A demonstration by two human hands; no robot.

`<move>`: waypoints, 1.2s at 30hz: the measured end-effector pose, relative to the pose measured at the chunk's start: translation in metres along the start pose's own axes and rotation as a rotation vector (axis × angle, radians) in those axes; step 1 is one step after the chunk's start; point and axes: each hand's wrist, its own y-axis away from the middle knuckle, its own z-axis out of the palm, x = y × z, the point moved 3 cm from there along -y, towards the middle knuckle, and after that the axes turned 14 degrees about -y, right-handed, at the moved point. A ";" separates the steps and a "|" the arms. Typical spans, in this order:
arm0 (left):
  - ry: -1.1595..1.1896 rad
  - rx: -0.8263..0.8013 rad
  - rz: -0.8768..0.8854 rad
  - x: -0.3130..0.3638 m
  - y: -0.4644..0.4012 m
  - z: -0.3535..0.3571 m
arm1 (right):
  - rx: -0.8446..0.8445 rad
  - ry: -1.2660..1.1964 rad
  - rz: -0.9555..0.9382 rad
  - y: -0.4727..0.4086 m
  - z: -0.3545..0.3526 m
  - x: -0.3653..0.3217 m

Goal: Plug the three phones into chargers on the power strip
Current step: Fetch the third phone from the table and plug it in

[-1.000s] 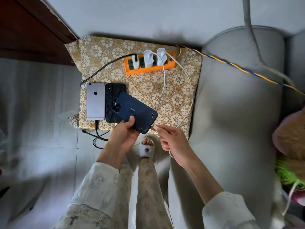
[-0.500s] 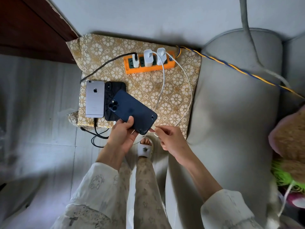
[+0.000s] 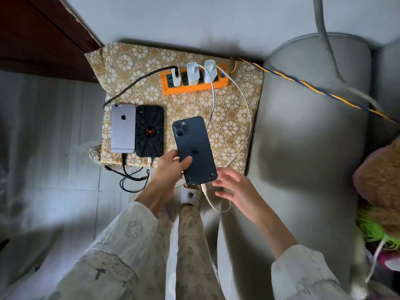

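Both hands were seen at the near edge of a small table covered by a floral cloth (image 3: 138, 68). A dark blue phone (image 3: 193, 148) was gripped at its lower end by the left hand (image 3: 171, 169), back up and raised over the cloth, with a white cable (image 3: 246, 109) seated in its bottom port. The right hand (image 3: 233, 189) was held just beside that end with fingers spread and nothing grasped. A silver phone (image 3: 123, 128) and a black spider-case phone (image 3: 149, 131) were laid side by side, touching, on the cloth's left part, each with a cable at its near end. Three chargers were plugged into the orange power strip (image 3: 194, 86) at the far side.
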 end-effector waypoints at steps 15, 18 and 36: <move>-0.915 0.334 0.365 0.003 -0.021 -0.012 | 0.305 -0.250 -0.107 -0.028 -0.024 0.007; -1.124 0.353 0.298 -0.008 -0.038 -0.035 | 0.424 -0.107 -0.169 -0.040 -0.028 0.000; -1.517 -0.017 0.134 -0.020 -0.073 -0.079 | 0.485 0.233 -0.180 -0.099 -0.006 -0.015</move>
